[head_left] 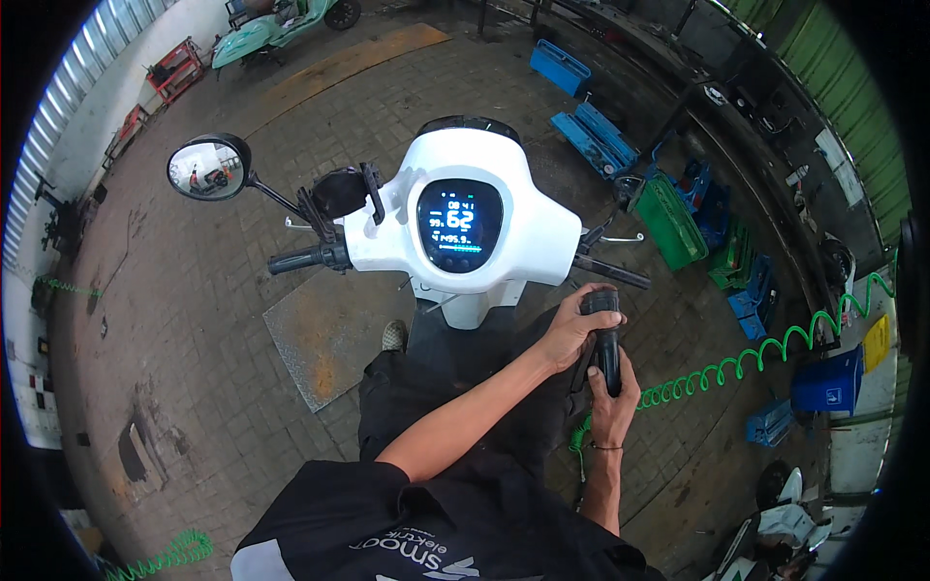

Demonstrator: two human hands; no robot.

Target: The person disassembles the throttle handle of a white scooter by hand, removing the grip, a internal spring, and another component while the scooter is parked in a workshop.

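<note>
My left hand point(572, 329) is closed round the wider top of a black cylindrical part point(607, 349), thumb across it. My right hand point(612, 407) grips its lower end, thumb along its side. The part is held upright in view, just below the right handlebar point(615, 271) of a white scooter point(538, 242). The scooter's lit display point(459, 225) is at the centre, with the left handlebar point(295, 259) and round mirror point(208, 167) to the left. My legs, in dark trousers, are astride the dark footboard.
Blue point(591, 136) and green point(668, 218) toolboxes line a dark bench point(775, 174) on the right. A coiled green air hose point(746, 363) runs behind my right hand toward a blue bin point(826, 381). A metal plate point(310, 349) lies left of the scooter. Other scooters point(271, 34) stand at back left and lower right.
</note>
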